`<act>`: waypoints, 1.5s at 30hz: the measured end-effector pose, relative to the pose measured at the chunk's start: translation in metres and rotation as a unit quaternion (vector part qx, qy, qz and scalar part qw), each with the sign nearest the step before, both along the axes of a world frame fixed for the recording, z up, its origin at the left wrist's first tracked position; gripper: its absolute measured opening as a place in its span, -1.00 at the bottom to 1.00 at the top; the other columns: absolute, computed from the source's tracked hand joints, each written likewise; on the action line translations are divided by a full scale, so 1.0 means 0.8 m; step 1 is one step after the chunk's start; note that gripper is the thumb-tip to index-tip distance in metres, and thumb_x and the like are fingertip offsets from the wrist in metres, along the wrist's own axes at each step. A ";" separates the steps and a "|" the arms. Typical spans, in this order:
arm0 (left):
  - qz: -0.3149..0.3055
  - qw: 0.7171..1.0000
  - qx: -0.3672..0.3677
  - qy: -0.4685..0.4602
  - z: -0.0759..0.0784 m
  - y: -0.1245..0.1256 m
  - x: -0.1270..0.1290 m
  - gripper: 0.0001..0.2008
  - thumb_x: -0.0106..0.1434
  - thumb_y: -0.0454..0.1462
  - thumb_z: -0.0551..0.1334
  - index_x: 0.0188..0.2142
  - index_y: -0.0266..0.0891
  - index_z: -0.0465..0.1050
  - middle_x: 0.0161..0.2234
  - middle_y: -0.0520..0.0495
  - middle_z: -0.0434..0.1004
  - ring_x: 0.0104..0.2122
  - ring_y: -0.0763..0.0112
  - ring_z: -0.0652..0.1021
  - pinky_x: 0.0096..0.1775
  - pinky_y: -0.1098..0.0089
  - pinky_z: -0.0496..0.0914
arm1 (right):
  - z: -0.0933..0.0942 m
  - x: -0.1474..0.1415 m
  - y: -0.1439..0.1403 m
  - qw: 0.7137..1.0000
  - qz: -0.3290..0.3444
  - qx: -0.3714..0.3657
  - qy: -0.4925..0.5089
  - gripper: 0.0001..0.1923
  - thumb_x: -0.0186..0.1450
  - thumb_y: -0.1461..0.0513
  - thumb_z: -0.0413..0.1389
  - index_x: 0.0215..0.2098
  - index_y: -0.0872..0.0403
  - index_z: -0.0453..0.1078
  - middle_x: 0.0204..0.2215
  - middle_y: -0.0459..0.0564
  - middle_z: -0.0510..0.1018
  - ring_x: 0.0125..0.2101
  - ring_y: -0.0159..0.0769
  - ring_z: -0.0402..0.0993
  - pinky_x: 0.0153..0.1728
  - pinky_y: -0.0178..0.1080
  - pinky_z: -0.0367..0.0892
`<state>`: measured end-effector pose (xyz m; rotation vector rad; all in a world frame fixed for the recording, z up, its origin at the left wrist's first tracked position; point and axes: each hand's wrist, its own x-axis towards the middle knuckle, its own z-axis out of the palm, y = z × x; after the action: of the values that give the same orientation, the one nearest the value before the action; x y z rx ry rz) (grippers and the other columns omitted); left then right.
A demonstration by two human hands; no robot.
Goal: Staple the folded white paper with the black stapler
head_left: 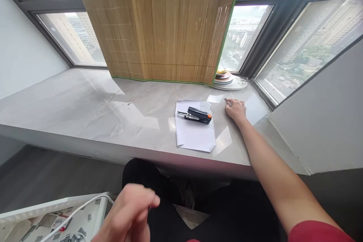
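While my right hand reaches toward the back right corner of the sill, its fingers are partly curled, with the tips at a small grey piece; from this far off I cannot tell whether I have it pinched or am merely touching it. If that contact is loose, the piece could skid away on the smooth surface. The black stapler lies on a white sheet close to the front edge, right of the middle, its thin metal end pointing left. Were my right forearm to swing inward, it could catch the sheet and carry the stapler with it over that front edge. Reaching deeper has its own hazard: a stack of plates stands near the back right corner, beside the bamboo mat, and a careless knuckle could knock it. My left hand is raised short of the front edge, fingers bent inward; it is blurred, so I cannot tell whether it holds anything. A white cable runs close behind it, and dropping that wrist carelessly could snag it.
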<state>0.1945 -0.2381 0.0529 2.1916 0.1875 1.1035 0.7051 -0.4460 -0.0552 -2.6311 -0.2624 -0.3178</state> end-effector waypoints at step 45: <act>-0.321 0.928 -0.062 0.180 -0.092 0.148 0.408 -0.72 0.24 -0.03 0.44 -0.22 -0.16 0.71 -0.24 -0.15 0.65 -0.22 0.28 0.56 -0.15 0.26 0.42 | 0.036 -0.113 0.096 0.871 0.478 0.113 -0.006 -0.75 0.35 0.23 0.22 -0.02 0.00 0.39 -0.14 0.03 0.58 -0.18 -0.14 0.46 -0.14 -0.15 0.30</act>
<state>0.5206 -0.1197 -0.0206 2.0881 -0.2844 0.3142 0.6144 -0.3696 -0.0261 -1.9575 -1.3623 -0.0100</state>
